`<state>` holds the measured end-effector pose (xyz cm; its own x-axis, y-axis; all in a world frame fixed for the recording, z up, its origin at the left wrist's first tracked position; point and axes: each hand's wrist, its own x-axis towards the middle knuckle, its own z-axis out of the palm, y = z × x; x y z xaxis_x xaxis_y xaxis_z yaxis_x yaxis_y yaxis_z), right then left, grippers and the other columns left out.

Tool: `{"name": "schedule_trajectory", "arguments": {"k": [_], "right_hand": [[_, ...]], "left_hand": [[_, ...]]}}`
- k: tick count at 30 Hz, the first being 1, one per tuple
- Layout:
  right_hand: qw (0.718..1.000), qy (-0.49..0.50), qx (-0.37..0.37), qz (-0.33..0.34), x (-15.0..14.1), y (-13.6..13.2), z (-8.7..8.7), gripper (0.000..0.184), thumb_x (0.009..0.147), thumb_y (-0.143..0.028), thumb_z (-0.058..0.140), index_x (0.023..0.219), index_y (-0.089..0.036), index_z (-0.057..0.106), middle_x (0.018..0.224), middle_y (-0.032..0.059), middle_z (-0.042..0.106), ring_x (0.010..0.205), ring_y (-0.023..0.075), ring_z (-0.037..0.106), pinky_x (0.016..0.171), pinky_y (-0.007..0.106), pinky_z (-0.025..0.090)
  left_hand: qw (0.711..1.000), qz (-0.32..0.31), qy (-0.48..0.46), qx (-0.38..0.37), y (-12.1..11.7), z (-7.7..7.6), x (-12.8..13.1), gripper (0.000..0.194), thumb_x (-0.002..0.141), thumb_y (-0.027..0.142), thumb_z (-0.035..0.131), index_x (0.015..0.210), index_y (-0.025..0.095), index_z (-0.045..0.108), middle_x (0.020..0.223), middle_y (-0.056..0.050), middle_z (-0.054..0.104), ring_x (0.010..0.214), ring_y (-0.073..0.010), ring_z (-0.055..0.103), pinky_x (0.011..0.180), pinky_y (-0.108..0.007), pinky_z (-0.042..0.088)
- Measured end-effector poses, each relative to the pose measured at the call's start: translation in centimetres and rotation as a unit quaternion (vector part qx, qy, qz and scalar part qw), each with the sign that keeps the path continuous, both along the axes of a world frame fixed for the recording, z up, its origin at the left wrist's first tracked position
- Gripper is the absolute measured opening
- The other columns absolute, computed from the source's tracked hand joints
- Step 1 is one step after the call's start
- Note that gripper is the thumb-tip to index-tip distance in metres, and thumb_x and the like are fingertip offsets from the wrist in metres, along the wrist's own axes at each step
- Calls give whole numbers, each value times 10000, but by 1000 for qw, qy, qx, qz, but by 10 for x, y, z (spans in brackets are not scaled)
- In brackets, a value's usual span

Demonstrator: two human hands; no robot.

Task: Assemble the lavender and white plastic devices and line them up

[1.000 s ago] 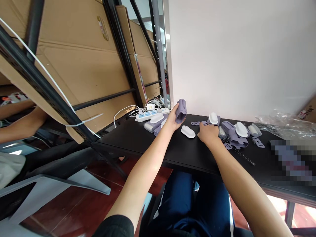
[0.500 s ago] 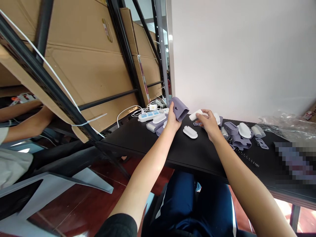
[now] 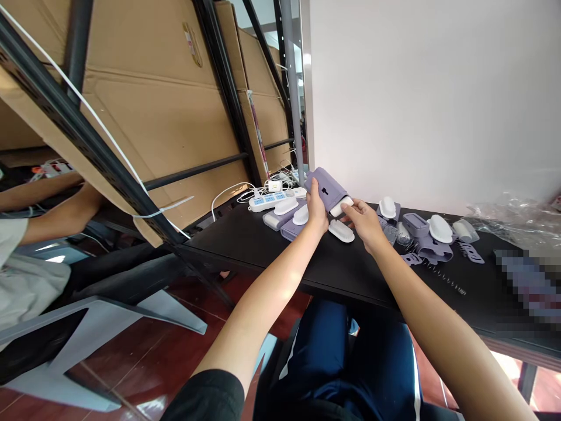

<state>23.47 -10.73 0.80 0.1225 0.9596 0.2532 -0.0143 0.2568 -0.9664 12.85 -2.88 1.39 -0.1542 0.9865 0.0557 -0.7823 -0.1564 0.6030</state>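
Note:
My left hand (image 3: 317, 209) is wrapped round a purple plastic housing (image 3: 329, 186), tilted above the black table with its open end toward the right. At that end my right hand (image 3: 362, 220) pinches a white plastic piece (image 3: 340, 206), whose far part is hidden inside the housing. Below both hands a white oval cover (image 3: 340, 231) lies on the table. Left of my left wrist are purple parts with white oval tops (image 3: 286, 206). On the right lie more purple pieces (image 3: 433, 249), white ovals (image 3: 439, 228) and a row of small springs (image 3: 456, 287).
A white power strip (image 3: 277, 199) with tangled cables stands at the table's back left. Crumpled clear plastic (image 3: 517, 216) covers the back right. A black metal rack (image 3: 175, 234) with cardboard is on the left, where another person's arm (image 3: 65, 219) shows. A white wall rises behind.
My right hand has moved left with the white piece and put its end into the housing's opening. The housing has shifted slightly right in view; my left hand still grips it.

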Motion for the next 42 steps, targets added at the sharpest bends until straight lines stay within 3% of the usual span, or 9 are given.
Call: {"name": "schedule_trajectory", "arguments": {"k": [11, 18, 21, 26, 31, 34, 36, 38, 42], "right_hand": [[994, -88, 58, -24, -3, 1, -4, 435, 878, -478, 627, 1196, -183, 659, 963, 37, 703, 761, 153, 649, 658, 271, 524], [996, -76, 35, 12, -6, 4, -12, 457, 904, -462, 588, 1255, -169, 607, 1033, 68, 676, 789, 162, 689, 588, 249, 551], [996, -81, 32, 10, -7, 5, -12, 528, 931, -457, 563, 1382, -182, 555, 1098, 76, 684, 809, 160, 696, 590, 242, 560], [997, -76, -14, 10, -11, 0, -8, 790, 911, -457, 591, 1611, -245, 292, 1226, 76, 675, 904, 182, 711, 561, 228, 536], [997, -37, -38, 55, -12, -10, 3, 711, 860, -425, 629, 1523, -257, 434, 1223, 65, 700, 968, 203, 710, 586, 240, 529], [997, -43, -41, 46, -7, -12, 10, 567, 864, -429, 635, 1393, -237, 558, 1181, 63, 719, 901, 185, 707, 606, 246, 520], [998, -59, -25, 14, 1, -11, 15, 413, 884, -484, 615, 1177, -199, 675, 1077, 71, 740, 833, 169, 691, 616, 244, 508], [998, -64, 4, -27, 14, -8, 20, 398, 902, -550, 574, 954, -179, 709, 967, 80, 743, 780, 160, 671, 622, 243, 494], [985, -111, 53, -124, 51, -6, 33, 405, 923, -566, 516, 888, -201, 690, 872, 57, 722, 732, 162, 643, 642, 265, 474]], "left_hand": [[998, 51, 14, 19, 3, -6, 4, 452, 906, 585, 657, 1189, 234, 639, 1223, -82, 713, 1104, -238, 703, 899, -343, 582], [994, 99, 40, 23, -3, -7, 7, 403, 930, 570, 639, 1178, 254, 608, 1202, -52, 721, 1104, -215, 705, 905, -301, 581], [991, 107, 66, 42, -5, -6, 7, 382, 945, 568, 620, 1159, 253, 604, 1194, -54, 719, 1145, -212, 692, 942, -295, 566], [977, 141, 151, 57, -9, -4, 4, 422, 949, 620, 577, 1155, 252, 580, 1253, -72, 693, 1195, -218, 665, 1033, -332, 522], [952, 192, 198, 134, -10, -3, 0, 442, 950, 619, 575, 1207, 260, 584, 1350, -79, 649, 1314, -214, 596, 1147, -347, 429], [956, 193, 183, 127, -7, -1, -3, 444, 949, 617, 578, 1230, 274, 590, 1371, -68, 637, 1363, -223, 563, 1175, -357, 406], [962, 200, 158, 101, -2, 1, -7, 440, 948, 608, 586, 1239, 279, 591, 1384, -64, 631, 1371, -228, 558, 1174, -359, 416], [971, 193, 120, 75, 3, 3, -11, 432, 954, 593, 587, 1249, 277, 589, 1394, -59, 630, 1354, -222, 574, 1153, -354, 448], [993, 109, 42, 33, 12, 3, -15, 424, 946, 591, 596, 1218, 266, 618, 1353, -59, 660, 1265, -211, 639, 1056, -344, 536]]}}
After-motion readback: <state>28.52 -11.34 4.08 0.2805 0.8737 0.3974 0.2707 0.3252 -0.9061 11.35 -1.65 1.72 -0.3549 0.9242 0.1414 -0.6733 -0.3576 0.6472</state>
